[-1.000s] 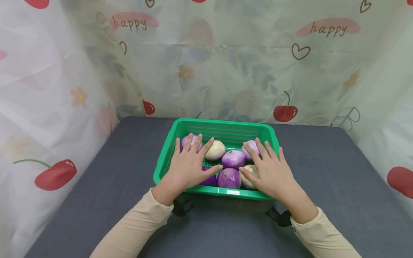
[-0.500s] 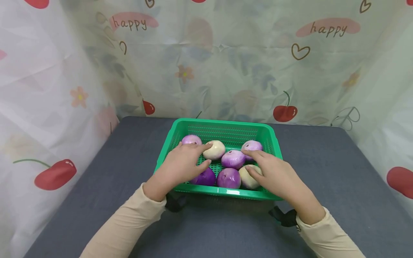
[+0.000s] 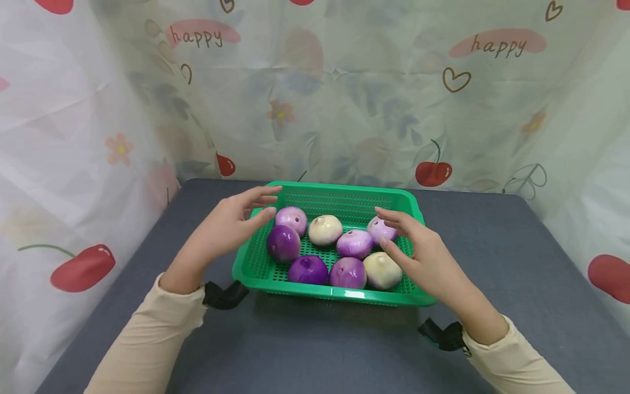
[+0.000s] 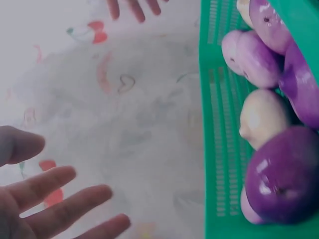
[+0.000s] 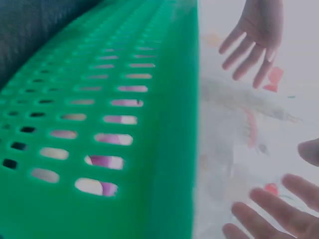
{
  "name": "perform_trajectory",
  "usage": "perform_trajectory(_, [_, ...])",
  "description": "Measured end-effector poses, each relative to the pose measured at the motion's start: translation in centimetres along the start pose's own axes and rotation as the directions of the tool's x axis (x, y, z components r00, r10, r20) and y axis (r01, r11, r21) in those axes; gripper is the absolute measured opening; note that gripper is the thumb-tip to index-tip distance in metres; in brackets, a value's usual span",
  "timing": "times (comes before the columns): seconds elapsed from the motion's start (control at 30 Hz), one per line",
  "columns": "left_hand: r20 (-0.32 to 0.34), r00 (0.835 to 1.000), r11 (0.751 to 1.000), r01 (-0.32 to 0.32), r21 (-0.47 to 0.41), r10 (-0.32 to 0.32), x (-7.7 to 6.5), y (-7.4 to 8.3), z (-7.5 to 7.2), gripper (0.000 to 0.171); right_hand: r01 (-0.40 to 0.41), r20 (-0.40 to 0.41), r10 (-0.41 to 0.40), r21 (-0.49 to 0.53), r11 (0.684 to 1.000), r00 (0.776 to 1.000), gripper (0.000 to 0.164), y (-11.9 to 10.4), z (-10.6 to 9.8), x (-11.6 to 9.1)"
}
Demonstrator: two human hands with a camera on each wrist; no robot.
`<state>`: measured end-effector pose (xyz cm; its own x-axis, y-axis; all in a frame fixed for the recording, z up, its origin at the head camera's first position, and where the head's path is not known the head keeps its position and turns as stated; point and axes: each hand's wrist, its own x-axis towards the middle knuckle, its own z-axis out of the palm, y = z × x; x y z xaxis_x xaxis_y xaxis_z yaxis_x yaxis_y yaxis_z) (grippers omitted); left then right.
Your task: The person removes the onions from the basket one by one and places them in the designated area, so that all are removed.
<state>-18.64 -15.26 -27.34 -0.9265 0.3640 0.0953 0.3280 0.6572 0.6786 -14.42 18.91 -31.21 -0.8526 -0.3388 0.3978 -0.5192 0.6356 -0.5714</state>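
Observation:
A green plastic basket (image 3: pixel 305 289) holds several peeled onions, some purple and two white. A dark purple onion (image 3: pixel 283 244) lies at its left side, a white onion (image 3: pixel 325 230) near the middle and another white onion (image 3: pixel 382 271) at the front right. My left hand (image 3: pixel 221 224) is raised over the basket's left side, fingers extended and holding nothing. Over the right side is my right hand (image 3: pixel 425 254), thumb and fingers apart, partly covering a light purple onion (image 3: pixel 381 230). In the left wrist view, the left hand (image 4: pixel 55 209) shows spread fingers beside the basket.
The basket stands on a dark grey table (image 3: pixel 492 262), towards its back edge. A white patterned curtain (image 3: pixel 339 109) hangs behind the table and along both sides. Black straps (image 3: pixel 226 295) sit at the wrists.
Both hands lay over the onions with fingers spread. The left hand has since lifted and moved left, uncovering the left onions; the right hand has shifted slightly right and turned.

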Motion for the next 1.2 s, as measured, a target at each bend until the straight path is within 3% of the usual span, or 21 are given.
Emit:
perform_trajectory(0.27, [-0.063,0.998,0.965,0.004,-0.261,-0.021,0.2,-3.9,-1.5,0.059,0.01,-0.009,-0.008,0.186,0.982,1.0,0.059,0.7,1.6,0.4])
perform_trajectory(0.43, [-0.011,0.999,0.916,0.042,-0.4,-0.051,0.6,-6.3,-1.5,0.066,-0.007,0.047,-0.005,0.263,0.965,0.999,0.061,1.1,2.9,0.6])
perform_trajectory(0.73, [0.126,0.985,0.861,0.162,-0.482,-0.115,1.6,-9.8,-0.4,0.08,-0.174,0.228,0.092,0.37,0.913,0.969,0.064,1.7,4.3,1.0])
perform_trajectory(1.0, [0.224,0.962,0.794,0.258,-0.55,-0.157,2.3,-10.9,0.7,0.088,-0.258,0.339,0.128,0.372,0.891,0.932,0.064,2.6,5.2,1.8])
perform_trajectory(1.2, [0.296,0.942,0.776,0.305,-0.552,-0.159,2.5,-11.6,1.2,0.093,-0.305,0.398,0.135,0.403,0.863,0.908,0.065,3.0,5.6,1.9])
